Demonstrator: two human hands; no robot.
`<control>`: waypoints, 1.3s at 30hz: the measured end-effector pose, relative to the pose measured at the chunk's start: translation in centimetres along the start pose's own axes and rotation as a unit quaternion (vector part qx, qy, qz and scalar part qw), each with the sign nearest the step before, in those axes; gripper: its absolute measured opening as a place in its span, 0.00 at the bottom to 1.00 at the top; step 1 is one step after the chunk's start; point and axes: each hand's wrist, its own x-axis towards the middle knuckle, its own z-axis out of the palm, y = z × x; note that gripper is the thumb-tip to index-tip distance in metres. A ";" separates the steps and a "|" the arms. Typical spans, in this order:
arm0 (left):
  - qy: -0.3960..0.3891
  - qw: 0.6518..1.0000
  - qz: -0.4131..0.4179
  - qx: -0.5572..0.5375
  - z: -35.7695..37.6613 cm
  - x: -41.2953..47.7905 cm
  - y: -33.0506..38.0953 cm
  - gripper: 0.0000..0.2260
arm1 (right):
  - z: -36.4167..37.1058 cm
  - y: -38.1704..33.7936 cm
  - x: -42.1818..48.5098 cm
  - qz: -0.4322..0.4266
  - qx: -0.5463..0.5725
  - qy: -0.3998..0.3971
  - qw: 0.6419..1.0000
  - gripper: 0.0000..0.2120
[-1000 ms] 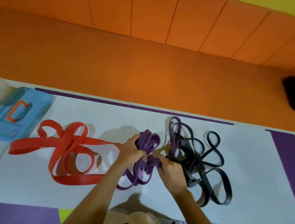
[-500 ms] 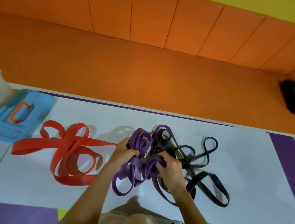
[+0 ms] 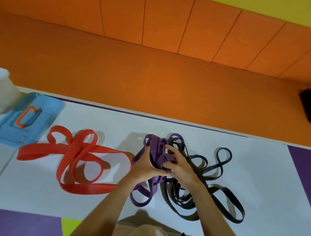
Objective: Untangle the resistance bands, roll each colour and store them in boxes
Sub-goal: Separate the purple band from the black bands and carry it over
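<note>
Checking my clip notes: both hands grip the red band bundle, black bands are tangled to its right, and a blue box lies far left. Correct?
Not quite. In the head view the left hand and right hand grip the purple band bundle; the red band lies unheld to their left. The black bands and blue box are as you say.

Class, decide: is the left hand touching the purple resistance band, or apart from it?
Touching. The head view shows the left hand gripping the bunched purple resistance band, fingers curled round its strands.
</note>
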 end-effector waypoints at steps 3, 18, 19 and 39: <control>0.086 0.996 0.017 0.029 1.1 0.3 0.1 0.34 | -0.3 0.3 -0.1 0.010 0.087 -0.041 0.995 0.28; 0.235 0.956 0.011 -0.173 -2.3 -0.7 2.8 0.22 | 0.3 6.2 1.2 -0.150 -0.429 0.137 0.880 0.22; 0.224 0.959 0.024 -0.175 -2.1 -1.0 3.4 0.21 | 0.1 5.9 1.6 -0.152 -0.441 0.150 0.872 0.20; 0.200 0.955 0.021 -0.220 -3.7 -1.6 8.8 0.20 | -7.1 1.5 -0.4 -0.257 -0.521 0.110 0.806 0.08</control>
